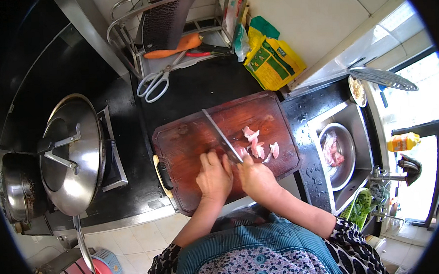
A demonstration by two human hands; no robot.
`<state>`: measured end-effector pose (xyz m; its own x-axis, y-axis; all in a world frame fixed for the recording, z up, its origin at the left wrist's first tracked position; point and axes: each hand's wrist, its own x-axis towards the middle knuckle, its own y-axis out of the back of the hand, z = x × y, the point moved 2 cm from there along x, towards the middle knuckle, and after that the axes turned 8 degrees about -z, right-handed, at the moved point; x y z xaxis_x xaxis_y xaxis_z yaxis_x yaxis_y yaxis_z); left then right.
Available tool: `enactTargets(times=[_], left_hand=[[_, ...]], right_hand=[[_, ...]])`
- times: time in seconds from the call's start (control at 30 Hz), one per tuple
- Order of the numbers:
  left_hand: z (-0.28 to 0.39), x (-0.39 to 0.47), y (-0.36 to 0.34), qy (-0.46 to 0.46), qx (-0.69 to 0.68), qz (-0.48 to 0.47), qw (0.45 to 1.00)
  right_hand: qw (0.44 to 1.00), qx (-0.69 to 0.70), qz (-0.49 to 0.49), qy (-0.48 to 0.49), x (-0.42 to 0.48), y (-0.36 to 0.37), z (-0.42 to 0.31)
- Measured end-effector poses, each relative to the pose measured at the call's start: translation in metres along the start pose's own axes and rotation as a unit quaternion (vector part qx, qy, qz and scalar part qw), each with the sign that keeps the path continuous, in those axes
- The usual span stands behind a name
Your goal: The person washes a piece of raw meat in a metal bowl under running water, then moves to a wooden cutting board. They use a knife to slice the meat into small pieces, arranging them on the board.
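A dark red-brown cutting board (189,138) lies before me on the black counter. My right hand (257,178) is closed on a kitchen knife (221,133), whose blade points up and left across the board. Just left of the blade, my left hand (214,174) presses down with bent fingers, seemingly on a piece of meat that it mostly hides. Small slices of pale pink raw meat (256,144) lie right of the knife, and another slice (274,150) sits nearer the board's right edge.
White-handled scissors (157,86), a metal rack (137,61) holding a carrot (179,46), and a yellow packet (275,63) stand behind the board. A lidded wok (71,156) is on the stove at left. The sink (361,140) at right holds a metal bowl (349,167) with raw meat (332,149).
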<state>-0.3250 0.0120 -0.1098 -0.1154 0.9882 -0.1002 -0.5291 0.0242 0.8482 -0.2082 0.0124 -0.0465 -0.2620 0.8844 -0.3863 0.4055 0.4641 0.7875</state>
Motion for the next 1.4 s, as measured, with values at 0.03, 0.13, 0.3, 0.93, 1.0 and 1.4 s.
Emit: enactTargets(times=[0.03,0.13,0.3,0.93,1.0,1.4], left_hand=[[-0.002,0.006,0.004,0.007,-0.021,0.026,0.999],[-0.005,0.012,0.012,0.028,-0.035,0.011,0.999],[-0.014,0.009,0.005,0.006,-0.022,0.053,0.998],[-0.018,0.011,0.009,-0.045,-0.014,0.023,0.999],[-0.027,0.009,0.018,-0.050,0.001,0.011,0.999],[0.030,0.046,0.037,-0.271,-0.076,-0.025,0.959]], right_hand=[[0.999,-0.031,0.031,0.025,0.008,-0.009,0.000],[0.997,-0.028,0.046,0.057,0.017,-0.017,0.000],[0.997,-0.024,-0.072,-0.022,-0.017,-0.010,0.000],[0.998,0.045,0.024,0.022,-0.010,0.027,0.043],[0.996,0.079,0.037,0.016,-0.022,0.051,0.041],[0.978,0.134,0.160,-0.031,-0.063,0.076,0.081]])
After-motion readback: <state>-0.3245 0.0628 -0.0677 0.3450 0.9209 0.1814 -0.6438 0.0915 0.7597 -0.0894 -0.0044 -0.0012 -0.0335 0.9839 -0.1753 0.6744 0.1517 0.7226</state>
